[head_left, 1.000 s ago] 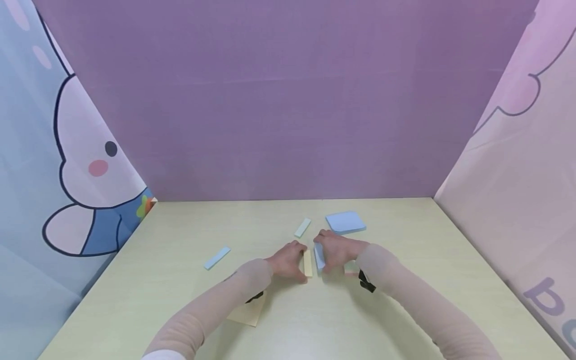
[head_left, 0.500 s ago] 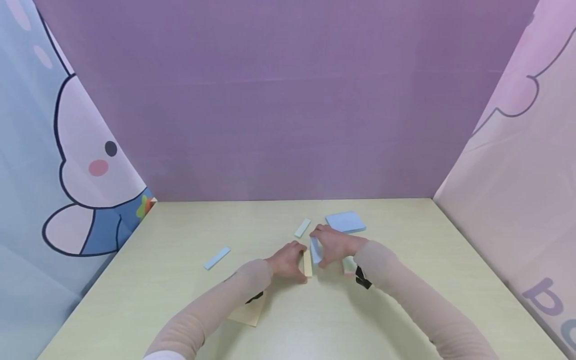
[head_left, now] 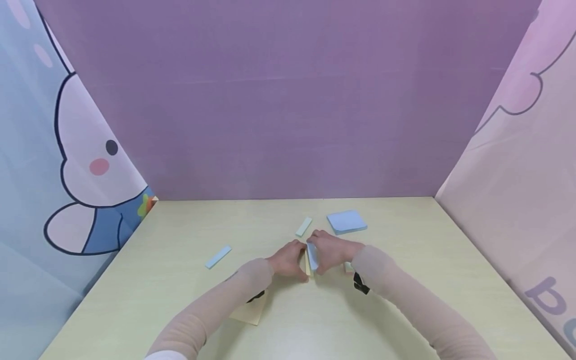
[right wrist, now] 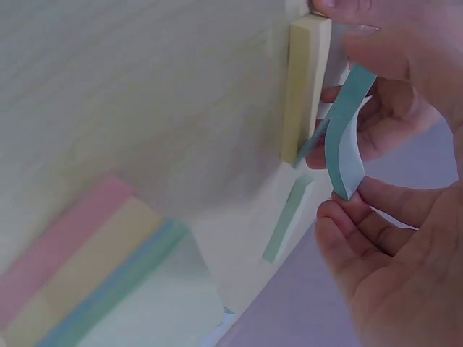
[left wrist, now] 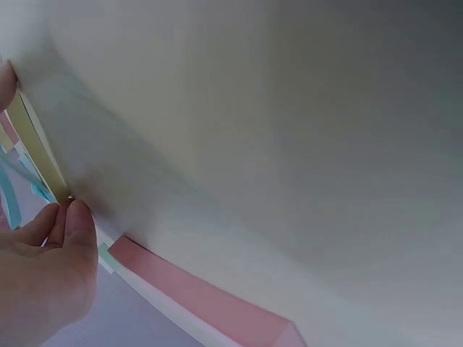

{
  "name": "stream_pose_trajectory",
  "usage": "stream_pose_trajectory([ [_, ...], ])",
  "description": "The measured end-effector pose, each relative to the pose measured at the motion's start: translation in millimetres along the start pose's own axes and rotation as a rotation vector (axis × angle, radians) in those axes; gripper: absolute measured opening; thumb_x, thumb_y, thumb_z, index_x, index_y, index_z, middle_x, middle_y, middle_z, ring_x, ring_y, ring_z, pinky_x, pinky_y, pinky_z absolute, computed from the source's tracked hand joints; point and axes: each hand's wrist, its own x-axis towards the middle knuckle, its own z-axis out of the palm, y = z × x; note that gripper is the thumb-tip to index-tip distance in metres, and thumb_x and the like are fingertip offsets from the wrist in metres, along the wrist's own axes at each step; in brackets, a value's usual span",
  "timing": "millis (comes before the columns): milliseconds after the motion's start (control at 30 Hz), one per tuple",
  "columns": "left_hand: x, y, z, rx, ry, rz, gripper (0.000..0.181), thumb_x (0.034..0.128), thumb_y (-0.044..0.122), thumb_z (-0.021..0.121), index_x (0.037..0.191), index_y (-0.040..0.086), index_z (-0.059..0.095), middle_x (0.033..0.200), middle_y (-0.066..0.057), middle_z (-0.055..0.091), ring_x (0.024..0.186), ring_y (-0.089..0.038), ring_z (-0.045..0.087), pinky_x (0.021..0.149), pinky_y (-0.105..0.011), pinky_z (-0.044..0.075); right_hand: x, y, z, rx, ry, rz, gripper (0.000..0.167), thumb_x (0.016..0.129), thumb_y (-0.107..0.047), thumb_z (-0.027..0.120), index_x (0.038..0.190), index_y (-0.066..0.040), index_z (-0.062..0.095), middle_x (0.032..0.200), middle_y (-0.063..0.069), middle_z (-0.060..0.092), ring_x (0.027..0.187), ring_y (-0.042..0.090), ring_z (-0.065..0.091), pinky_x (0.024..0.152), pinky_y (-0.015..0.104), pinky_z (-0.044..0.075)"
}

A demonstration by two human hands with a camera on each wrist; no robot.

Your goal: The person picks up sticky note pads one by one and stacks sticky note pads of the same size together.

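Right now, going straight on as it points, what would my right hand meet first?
Your right hand, with its blue paper strip, probably meets the narrow yellow paper pad in your left hand; depth is unclear.

Held blue strip (right wrist: 340, 137) partly hidden, striped stack (right wrist: 94, 267) blurred, cut off

2 sleeved arms (head_left: 216, 302), left grip (head_left: 288, 260) pinching, right grip (head_left: 332, 251) pinching

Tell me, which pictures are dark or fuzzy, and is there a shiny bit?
Head view: brightest, with pale glare on the table near the bottom edge and soft shadows beside the sleeves; left wrist view: dim, darkest toward the top right corner; right wrist view: greyish, the striped stack fuzzier than the bent blue-green strip.
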Motion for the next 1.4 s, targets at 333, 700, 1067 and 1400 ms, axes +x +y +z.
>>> stream_pose_trajectory([
  [333,-3.5,2.0,-1.8,-0.001,0.008,0.029,0.081,0.0573,0.027,0.085,0.126,0.005,0.049,0.115,-0.005,0.053,0.106,-0.017,0.049,0.097,-0.029,0.04,2.9,1,20,0.074,0.064,-0.032,0.078,0.053,-0.022,0.084,0.121,0.0,0.052,0.103,0.003,0.051,0.094,0.016,0.046,0.085,0.031,0.045],
  [700,-4.6,1.9,-2.5,0.017,0.012,0.046,0.082,0.0577,0.028,0.085,0.127,0.005,0.049,0.114,-0.005,0.053,0.104,-0.016,0.049,0.097,-0.028,0.041,3.8,4,28,0.071,0.099,-0.036,0.082,0.057,-0.03,0.082,0.124,0.001,0.047,0.105,0.004,0.052,0.094,0.015,0.047,0.085,0.031,0.046],
  [1067,-4.5,1.9,-2.8,0.012,-0.002,0.034,0.084,0.0581,0.029,0.085,0.129,0.005,0.047,0.116,-0.004,0.052,0.106,-0.016,0.048,0.097,-0.028,0.04,5.5,5,28,0.097,0.079,-0.009,0.084,0.057,-0.03,0.082,0.125,0.002,0.046,0.111,0.006,0.053,0.098,0.016,0.048,0.089,0.032,0.045],
  [1400,-5.4,2.4,-3.4,0.003,-0.013,0.025,0.082,0.0589,0.028,0.084,0.127,0.003,0.047,0.119,-0.007,0.051,0.11,-0.018,0.047,0.098,-0.029,0.04,3.2,6,27,0.093,0.055,0.006,0.086,0.054,-0.03,0.085,0.124,0.002,0.047,0.109,0.006,0.054,0.099,0.017,0.049,0.092,0.033,0.044],
])
